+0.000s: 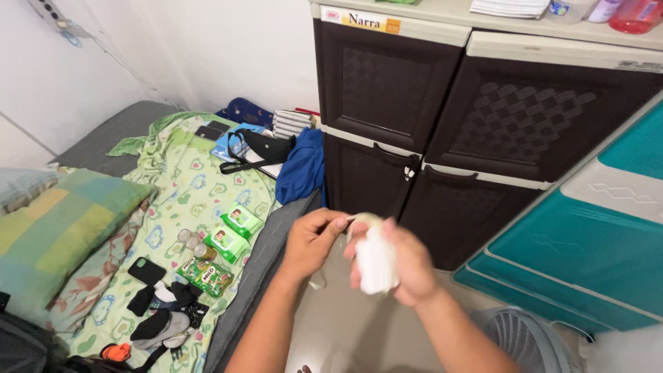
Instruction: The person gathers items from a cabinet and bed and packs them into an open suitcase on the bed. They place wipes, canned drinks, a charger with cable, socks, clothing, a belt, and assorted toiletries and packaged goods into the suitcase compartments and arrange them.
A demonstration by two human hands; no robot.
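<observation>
Dark-brown plastic drawer cabinets (pixel 442 117) with cream tops fill the wall ahead of you, and a teal drawer unit (pixel 601 242) stands just beside them at the right. Left of these lies the bed (pixel 103 131), spread with a green patterned sheet (pixel 186 186), a checked pillow (pixel 62 228) at its near side. Spread flat on the sheet for easy reach are a black pouch (pixel 266 148), green packets (pixel 231 231), small cans (pixel 190 242), a black phone (pixel 146 271) and dark socks (pixel 166 311). A white fan (pixel 525 342) sits on the floor at lower right.

Your right hand (pixel 404 266) is closed around a small white cloth item (pixel 376 262), held upright in front of the lower drawers, above the floor. Your left hand (pixel 314 242) pinches its upper edge between thumb and fingers, seemingly to pull it taut. What the item is cannot be told; it is blurred.
</observation>
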